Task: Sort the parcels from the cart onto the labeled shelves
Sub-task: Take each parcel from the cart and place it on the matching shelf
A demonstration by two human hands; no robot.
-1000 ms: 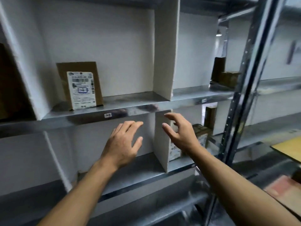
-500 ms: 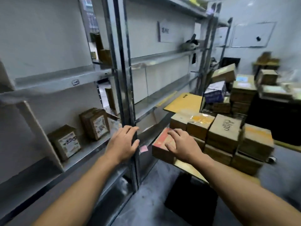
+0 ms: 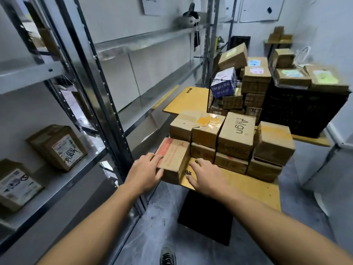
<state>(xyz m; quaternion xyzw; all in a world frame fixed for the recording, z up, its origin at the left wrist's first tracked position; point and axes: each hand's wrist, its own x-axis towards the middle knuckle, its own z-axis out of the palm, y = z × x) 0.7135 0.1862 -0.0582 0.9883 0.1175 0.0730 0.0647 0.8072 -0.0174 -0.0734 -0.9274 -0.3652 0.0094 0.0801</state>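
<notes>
A small cardboard parcel with red print [image 3: 172, 157] sits at the near left corner of the yellow cart top [image 3: 254, 188]. My left hand [image 3: 145, 172] lies against the parcel's left side, fingers reaching over its top edge. My right hand [image 3: 205, 175] rests on the cart top at the parcel's right side, fingers spread and touching it. Behind it stand several stacked brown parcels, one marked "Align" [image 3: 237, 132]. Two labeled parcels [image 3: 57, 147] [image 3: 16, 183] stand on the lower metal shelf [image 3: 63, 185] at left.
A steel shelf upright [image 3: 107, 104] stands between the shelves and the cart. A wire basket [image 3: 223, 96] and black crates [image 3: 301, 109] piled with more boxes fill the back right. A headset [image 3: 189, 19] lies on an upper shelf. My shoe [image 3: 167, 257] shows on the grey floor.
The view swung from the shelves to the cart. My left hand left the shelf upright and reached the red-printed parcel; my right hand moved off its top to its right side.
</notes>
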